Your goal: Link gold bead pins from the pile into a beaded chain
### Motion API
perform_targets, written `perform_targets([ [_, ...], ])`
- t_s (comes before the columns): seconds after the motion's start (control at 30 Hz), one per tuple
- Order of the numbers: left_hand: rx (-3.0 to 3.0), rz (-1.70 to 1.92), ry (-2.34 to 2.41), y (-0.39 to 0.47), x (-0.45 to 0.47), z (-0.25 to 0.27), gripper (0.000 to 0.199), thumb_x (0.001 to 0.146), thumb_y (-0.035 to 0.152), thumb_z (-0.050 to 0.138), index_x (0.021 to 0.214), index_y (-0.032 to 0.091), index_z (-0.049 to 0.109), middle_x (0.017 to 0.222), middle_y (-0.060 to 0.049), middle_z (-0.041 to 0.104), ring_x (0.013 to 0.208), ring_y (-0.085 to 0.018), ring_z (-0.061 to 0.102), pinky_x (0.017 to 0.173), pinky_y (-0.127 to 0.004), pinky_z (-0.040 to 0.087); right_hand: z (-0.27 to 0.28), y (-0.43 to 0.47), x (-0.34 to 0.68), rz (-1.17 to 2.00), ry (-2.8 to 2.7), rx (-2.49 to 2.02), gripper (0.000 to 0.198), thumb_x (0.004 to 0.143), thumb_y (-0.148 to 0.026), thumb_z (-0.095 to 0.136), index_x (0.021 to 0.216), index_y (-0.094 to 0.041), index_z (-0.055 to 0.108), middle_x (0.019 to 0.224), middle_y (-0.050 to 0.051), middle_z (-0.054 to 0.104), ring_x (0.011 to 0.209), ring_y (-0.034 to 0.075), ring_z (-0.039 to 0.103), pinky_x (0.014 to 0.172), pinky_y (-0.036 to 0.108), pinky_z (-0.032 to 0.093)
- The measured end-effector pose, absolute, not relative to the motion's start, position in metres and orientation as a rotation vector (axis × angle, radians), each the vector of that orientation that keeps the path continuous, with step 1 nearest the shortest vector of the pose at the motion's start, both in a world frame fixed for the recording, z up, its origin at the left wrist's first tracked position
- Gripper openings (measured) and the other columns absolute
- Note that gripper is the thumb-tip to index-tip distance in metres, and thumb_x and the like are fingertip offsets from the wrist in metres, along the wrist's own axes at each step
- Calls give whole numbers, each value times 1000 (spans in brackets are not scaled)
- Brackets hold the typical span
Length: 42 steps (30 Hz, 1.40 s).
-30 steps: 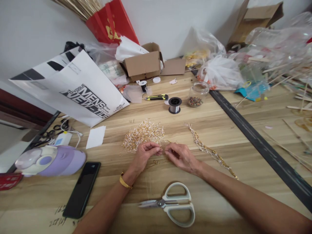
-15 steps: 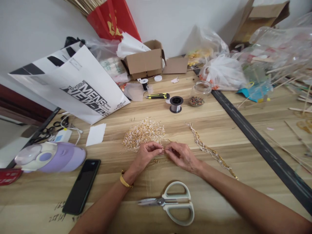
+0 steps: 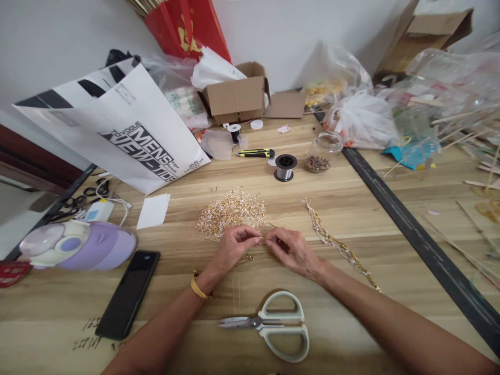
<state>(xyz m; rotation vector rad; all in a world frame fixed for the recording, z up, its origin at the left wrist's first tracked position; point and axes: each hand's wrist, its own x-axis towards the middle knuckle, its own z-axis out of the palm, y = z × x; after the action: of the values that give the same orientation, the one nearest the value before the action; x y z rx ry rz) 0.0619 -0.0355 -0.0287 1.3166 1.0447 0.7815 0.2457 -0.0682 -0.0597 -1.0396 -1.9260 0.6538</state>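
My left hand [image 3: 233, 247] and my right hand [image 3: 291, 250] meet fingertip to fingertip over the wooden table [image 3: 351, 208], pinching a small gold beaded piece [image 3: 264, 240] between them. Just beyond the fingers lies a heap of gold and white beaded bits [image 3: 231, 212]. A finished gold beaded strand [image 3: 336, 242] stretches along the table to the right of my right hand. A gold bangle [image 3: 200, 288] sits on my left wrist. White-handled scissors [image 3: 273, 325] lie near the table edge below my hands.
A black phone [image 3: 127, 293] and a purple bottle [image 3: 78, 251] lie at left, beside a white paper slip [image 3: 153, 211] and a white shopping bag [image 3: 117, 130]. Farther back stand a wire spool [image 3: 285, 167], a bead jar [image 3: 322, 151], a utility knife [image 3: 253, 153], a cardboard box [image 3: 236, 99] and plastic bags [image 3: 361, 117].
The view has drifted slightly. My hands stay together at the same spot, fingers working the small piece with only slight shifts.
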Motion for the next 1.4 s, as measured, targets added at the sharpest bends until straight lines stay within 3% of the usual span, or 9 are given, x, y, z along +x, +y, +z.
perform_targets([
  [0.77, 1520, 868, 1017, -36, 58, -39, 8, 73, 19, 68, 78, 13, 70, 74, -5, 69, 69, -14, 62, 66, -23, 48, -55, -70, 246, 795, -1856, -1178, 14, 90, -27, 50, 85, -17, 58, 57, -5, 46, 49, 8, 39, 48, 19, 32],
  [1.4, 1295, 833, 1015, -34, 58, -35, 13, 68, 21, 73, 75, 11, 69, 69, -4, 70, 65, -12, 63, 65, -23, 50, -54, -68, 246, 890, -1780, -1228, 19, 90, -31, 51, 83, -16, 60, 56, -5, 43, 48, 7, 35, 47, 20, 29],
])
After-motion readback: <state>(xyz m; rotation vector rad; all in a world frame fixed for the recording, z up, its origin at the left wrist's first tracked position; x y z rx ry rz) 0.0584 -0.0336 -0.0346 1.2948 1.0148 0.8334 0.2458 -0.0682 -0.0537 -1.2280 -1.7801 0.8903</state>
